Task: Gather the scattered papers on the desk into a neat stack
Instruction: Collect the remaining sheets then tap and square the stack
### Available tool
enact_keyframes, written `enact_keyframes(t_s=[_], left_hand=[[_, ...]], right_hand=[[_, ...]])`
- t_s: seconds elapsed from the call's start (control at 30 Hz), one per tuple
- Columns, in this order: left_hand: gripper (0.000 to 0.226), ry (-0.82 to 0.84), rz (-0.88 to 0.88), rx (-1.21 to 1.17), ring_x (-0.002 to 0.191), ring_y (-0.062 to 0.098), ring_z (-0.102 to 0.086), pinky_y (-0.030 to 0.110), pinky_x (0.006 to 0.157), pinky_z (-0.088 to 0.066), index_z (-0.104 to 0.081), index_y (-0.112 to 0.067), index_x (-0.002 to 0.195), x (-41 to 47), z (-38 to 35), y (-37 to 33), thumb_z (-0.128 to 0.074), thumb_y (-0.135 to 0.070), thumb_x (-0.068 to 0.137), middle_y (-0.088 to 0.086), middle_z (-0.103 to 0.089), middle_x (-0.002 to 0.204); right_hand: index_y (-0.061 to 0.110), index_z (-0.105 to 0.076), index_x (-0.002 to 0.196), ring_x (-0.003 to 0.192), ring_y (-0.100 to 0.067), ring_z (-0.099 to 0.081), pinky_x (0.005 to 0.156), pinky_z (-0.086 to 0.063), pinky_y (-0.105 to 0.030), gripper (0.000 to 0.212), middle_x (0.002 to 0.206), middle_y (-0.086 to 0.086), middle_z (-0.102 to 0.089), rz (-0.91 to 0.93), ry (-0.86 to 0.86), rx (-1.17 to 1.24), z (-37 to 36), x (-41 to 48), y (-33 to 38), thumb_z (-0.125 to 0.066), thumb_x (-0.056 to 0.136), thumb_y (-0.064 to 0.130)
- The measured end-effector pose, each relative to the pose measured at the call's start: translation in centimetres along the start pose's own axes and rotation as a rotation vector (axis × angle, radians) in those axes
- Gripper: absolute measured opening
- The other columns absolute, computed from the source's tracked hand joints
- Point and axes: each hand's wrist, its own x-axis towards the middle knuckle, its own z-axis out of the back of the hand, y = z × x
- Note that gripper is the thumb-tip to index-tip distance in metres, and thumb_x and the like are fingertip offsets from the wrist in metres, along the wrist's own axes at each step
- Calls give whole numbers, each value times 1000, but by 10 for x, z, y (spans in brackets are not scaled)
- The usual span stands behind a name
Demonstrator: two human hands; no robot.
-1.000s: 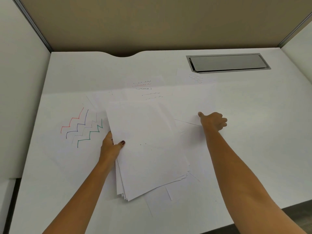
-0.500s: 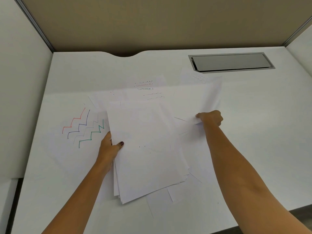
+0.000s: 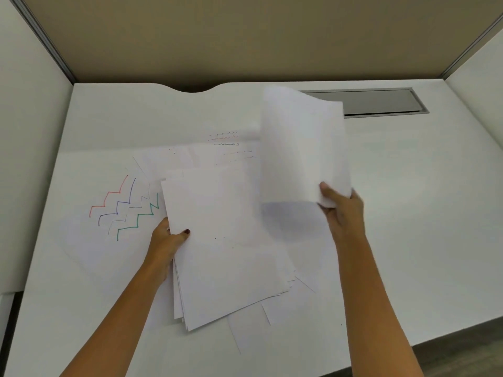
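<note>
Left hand (image 3: 168,240) grips the left edge of the stack (image 3: 228,246), thumb on top, the stack held at the centre of the desk (image 3: 408,213) over loose sheets. Right hand (image 3: 343,208) pinches one sheet (image 3: 302,148) by its near corner, raised upright just right of the stack. A zigzag sheet (image 3: 122,210) (coloured lines) lies flat to the left.

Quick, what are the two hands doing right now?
Left hand: closed on the edge of the paper stack, thumb on top.
Right hand: closed on the bottom corner of a lifted sheet.
</note>
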Motion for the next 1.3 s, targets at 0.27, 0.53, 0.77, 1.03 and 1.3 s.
enact_keyframes(t_s=[0.27, 0.53, 0.77, 1.03, 1.3], left_hand=[[61, -48, 85, -213, 112, 22, -56, 41, 102, -43, -51, -22, 133, -5, -7, -4, -31, -64, 92, 1, -60, 123], [87, -83, 42, -296, 123, 23, -52, 46, 109, -37, -45, -29, 139, -5, -8, 3, -42, -82, 71, -1, -54, 137], [40, -191, -84, 39, 109, 33, -59, 48, 96, -48, -58, -12, 121, -12, -1, 12, -70, -15, 83, 10, -63, 119], [45, -254, -60, 46, 113, 36, -56, 49, 98, -47, -54, -9, 126, -10, 12, 23, -69, -12, 84, 14, -60, 125], [44, -240, -32, 25, 112, 34, -57, 46, 98, -47, -54, -8, 125, -9, 12, 26, -68, -13, 84, 14, -61, 124]], right_hand=[[7, -60, 114, 92, -28, -68, 70, -60, -40, 47, 105, -11, -69, -302, 271, -564, -3, -68, -73, -80, 72, 1], [12, -50, 128, 113, -25, -56, 93, -48, -32, 68, 125, -5, -58, -119, 438, -1325, -12, -69, -81, -83, 70, 26], [15, -63, 111, 102, -23, -62, 89, -52, -36, 54, 108, -5, -67, -46, 283, -1411, -15, -34, -67, -79, 71, 47], [3, -40, 124, 118, -34, -44, 93, -42, -38, 74, 130, -17, -43, 42, -205, -1600, -60, 20, -58, -71, 78, 52], [-1, -41, 125, 112, -30, -54, 85, -48, -34, 76, 124, -16, -49, -24, -116, -1508, -80, 18, -64, -79, 74, 39]])
